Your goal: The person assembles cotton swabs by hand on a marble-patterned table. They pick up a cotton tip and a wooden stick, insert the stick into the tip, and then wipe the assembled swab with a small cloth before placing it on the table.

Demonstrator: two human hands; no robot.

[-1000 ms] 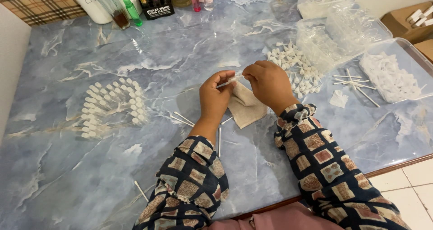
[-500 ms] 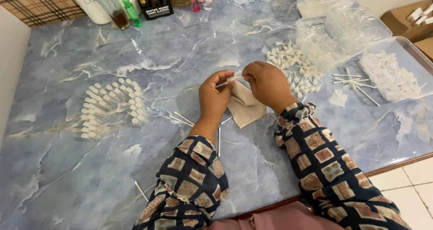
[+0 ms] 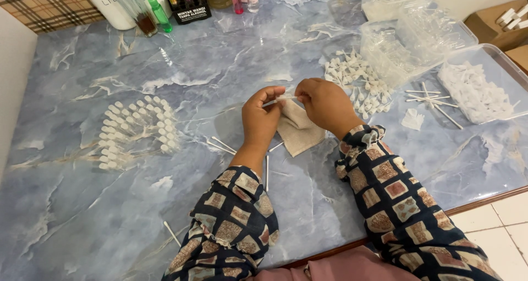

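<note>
Head view: your left hand (image 3: 260, 118) and right hand (image 3: 325, 105) pinch thin clear tube (image 3: 279, 99) between fingertips, mid-table above beige cloth (image 3: 297, 129). Cloth hangs under right hand. Loose tubes (image 3: 220, 144) lie just left; white-capped vials (image 3: 135, 129) farther left.

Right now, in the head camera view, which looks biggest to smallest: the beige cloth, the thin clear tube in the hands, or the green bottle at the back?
1. Beige cloth, clearly largest.
2. and 3. Green bottle and thin clear tube: unsure; the bottle is farther away and the hands partly hide the tube.
</note>
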